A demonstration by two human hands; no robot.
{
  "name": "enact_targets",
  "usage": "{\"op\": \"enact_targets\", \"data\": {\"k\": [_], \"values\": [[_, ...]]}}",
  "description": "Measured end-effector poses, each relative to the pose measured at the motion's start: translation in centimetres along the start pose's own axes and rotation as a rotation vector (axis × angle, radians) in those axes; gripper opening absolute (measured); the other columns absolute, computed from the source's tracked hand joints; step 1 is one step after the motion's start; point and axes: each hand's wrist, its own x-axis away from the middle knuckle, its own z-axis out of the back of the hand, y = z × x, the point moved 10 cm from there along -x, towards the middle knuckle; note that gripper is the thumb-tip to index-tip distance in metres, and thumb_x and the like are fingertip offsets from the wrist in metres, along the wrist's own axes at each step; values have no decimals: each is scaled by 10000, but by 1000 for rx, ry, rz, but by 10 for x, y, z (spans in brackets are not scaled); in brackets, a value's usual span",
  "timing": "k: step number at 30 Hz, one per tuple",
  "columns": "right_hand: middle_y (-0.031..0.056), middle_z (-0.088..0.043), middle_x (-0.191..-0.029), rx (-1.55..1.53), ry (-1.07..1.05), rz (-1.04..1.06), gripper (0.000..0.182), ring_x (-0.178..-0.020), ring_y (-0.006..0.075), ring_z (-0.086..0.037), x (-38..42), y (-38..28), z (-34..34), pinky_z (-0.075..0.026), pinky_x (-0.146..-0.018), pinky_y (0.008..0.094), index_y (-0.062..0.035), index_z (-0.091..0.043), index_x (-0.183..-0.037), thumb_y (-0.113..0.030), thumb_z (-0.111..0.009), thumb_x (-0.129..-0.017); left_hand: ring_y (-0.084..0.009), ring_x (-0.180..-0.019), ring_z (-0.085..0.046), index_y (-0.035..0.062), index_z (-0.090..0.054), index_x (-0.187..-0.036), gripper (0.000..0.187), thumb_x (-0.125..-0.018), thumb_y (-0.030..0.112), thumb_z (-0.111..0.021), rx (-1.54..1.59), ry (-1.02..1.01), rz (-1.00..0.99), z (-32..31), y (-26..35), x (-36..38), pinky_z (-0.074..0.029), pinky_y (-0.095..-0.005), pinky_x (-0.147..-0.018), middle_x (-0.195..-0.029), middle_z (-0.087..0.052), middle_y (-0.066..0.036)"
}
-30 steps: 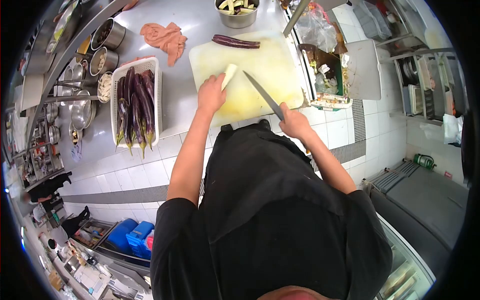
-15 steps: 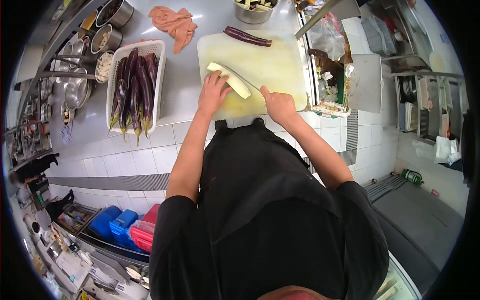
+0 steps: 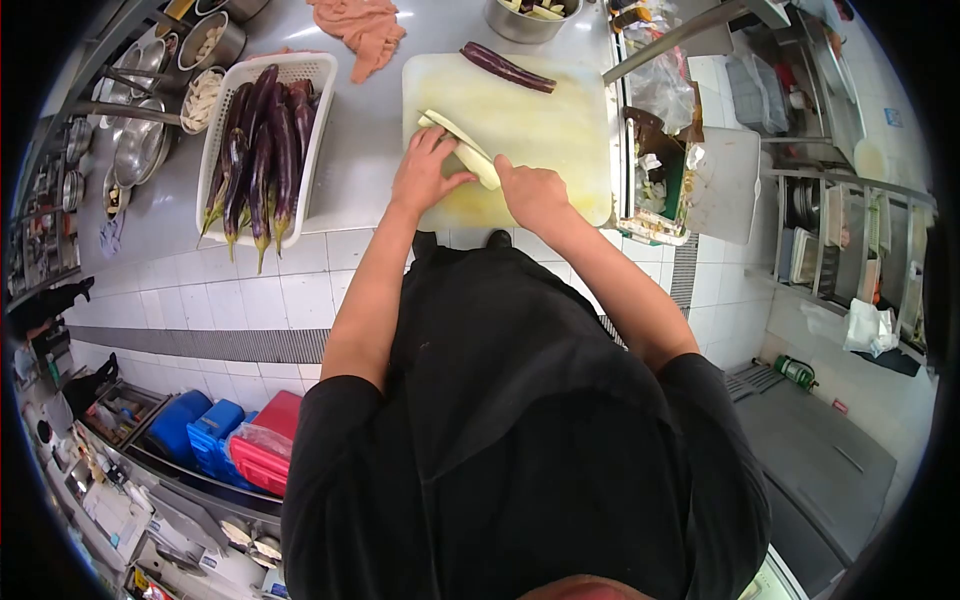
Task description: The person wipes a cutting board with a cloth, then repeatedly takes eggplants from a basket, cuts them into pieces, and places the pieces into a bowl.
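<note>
My right hand (image 3: 532, 192) is closed round the handle of a knife (image 3: 462, 137), whose blade lies lengthwise along a pale, peeled eggplant (image 3: 473, 160). The blade appears to be inside a lengthwise cut. My left hand (image 3: 425, 175) presses on the eggplant from the left side, fingertips near its upper end. Under them is a pale cutting board (image 3: 560, 130). A dark purple eggplant piece (image 3: 508, 67) lies at the board's top edge. Whole purple eggplants (image 3: 262, 170) fill a white basket (image 3: 327, 110) to the left.
An orange cloth (image 3: 358, 35) lies behind the basket. A metal pot (image 3: 532, 24) with cut pieces stands beyond the board. Metal bowls (image 3: 140, 150) stand at the far left. A waste bin (image 3: 655, 175) is right of the board.
The knife has moved from beside the eggplant into it, with the pale flesh now showing on both sides of the blade. My right hand has shifted left. The whole view has shifted slightly.
</note>
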Motion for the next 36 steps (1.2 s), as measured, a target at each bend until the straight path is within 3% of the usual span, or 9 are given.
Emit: {"op": "enact_targets", "data": {"k": [15,18,20,22,25,27,32,34,36], "values": [[198,-718,-794,-241,-245,-105,240,-798,420,-725,156,59,-36,-557,-698,538,-40,-487,-1139,-110,-571,-925,-383,-1235,-539,78,-692,-1143,635,-698,472,-916,-54,-7,-46,-5,-1,3,-479,-484,-1061,-1296,-592,-139],[213,-712,-796,-291,-358,-159,253,-804,442,-711,195,85,-38,-549,-710,560,-66,-487,-1155,-137,-584,-933,-376,-1238,-541,62,-674,-1181,579,-787,437,-874,-164,-109,-66,-3,15,-18,-429,-489,-1101,-1308,-593,-148],[220,-711,-806,-371,-381,-136,255,-807,460,-700,209,89,-33,-542,-728,581,-88,-490,-1168,-183,-600,-958,-360,-1257,-544,53,-645,-1236,442,-887,289,-779,-108,-82,-86,-10,20,-43,-393,-488,-1126,-1337,-588,-153],[224,-710,-808,-431,-338,-137,251,-813,465,-698,201,80,-36,-542,-733,579,-87,-495,-1167,-202,-600,-970,-320,-1280,-560,44,-629,-1254,356,-904,93,-670,-187,-31,-223,-24,41,-93,-431,-456,-1074,-1347,-607,-146],[245,-706,-849,-523,-295,-85,210,-835,467,-692,164,47,-46,-538,-740,568,-81,-510,-1134,-218,-590,-996,-304,-1294,-562,69,-629,-1302,416,-891,9,-618,-333,-3,-353,-68,45,-154,-437,-443,-1078,-1336,-618,-140],[217,-711,-843,-633,-307,19,186,-810,451,-698,133,23,-58,-525,-717,572,-97,-513,-1114,-233,-574,-1002,-307,-1294,-567,64,-618,-1302,479,-849,-93,-593,-357,-418,-163,-109,21,-183,-449,-464,-1065,-1329,-630,-134],[231,-730,-853,-549,-152,5,249,-809,456,-715,77,8,-76,-555,-746,572,-69,-546,-1198,-247,-531,-1025,-309,-1201,-606,87,-642,-1252,419,-850,-34,-646,-483,-372,-153,-94,18,-197,-478,-446,-1023,-1211,-661,-117],[232,-731,-856,-557,-101,-21,245,-814,458,-715,70,18,-73,-556,-755,574,-70,-543,-1201,-236,-527,-1022,-338,-1177,-601,89,-645,-1249,419,-841,0,-682,-550,-625,-106,-87,10,-189,-498,-449,-996,-1217,-643,-126],[233,-732,-860,-570,-49,-46,241,-819,460,-716,64,31,-70,-557,-764,576,-70,-539,-1203,-225,-523,-1020,-357,-1171,-595,81,-642,-1233,407,-838,-11,-684,-433,-441,-93,-49,15,-177,-506,-457,-984,-1224,-634,-135]]}}
